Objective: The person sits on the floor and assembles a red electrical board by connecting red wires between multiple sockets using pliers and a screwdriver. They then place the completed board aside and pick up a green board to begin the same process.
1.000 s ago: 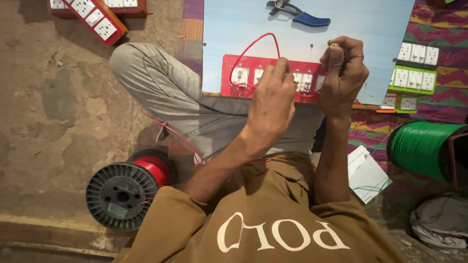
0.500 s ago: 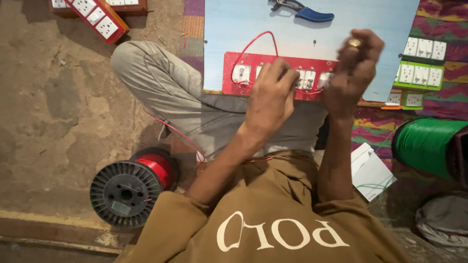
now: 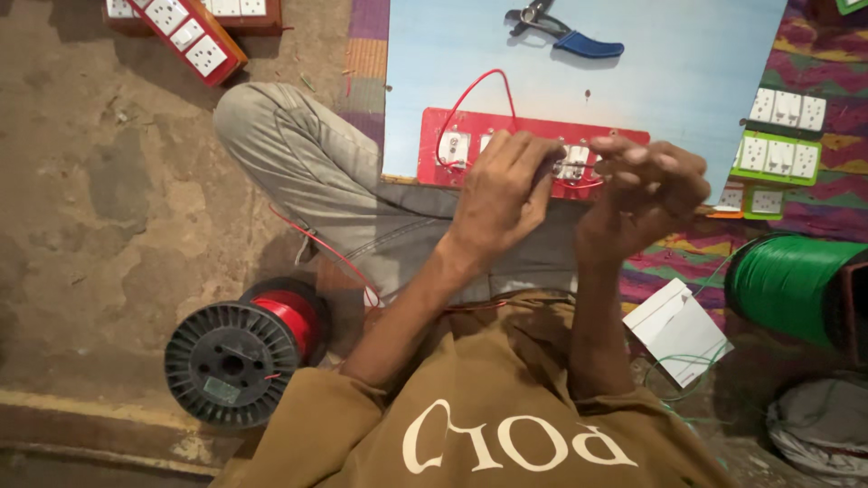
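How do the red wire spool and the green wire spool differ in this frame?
The red wire spool lies by the person's left knee on the bare earthen floor, fully in view, its black flange facing the camera. The green wire spool lies at the right by the patterned mat, partly cut off, showing its wound side. A red strand leads from the red one towards the board. Both lie untouched.

My red switch panel carries white sockets and a red wire loop. It lies on a pale blue board. Blue-handled pliers, green spool, red spool (black flanges), striped multicoloured mat.
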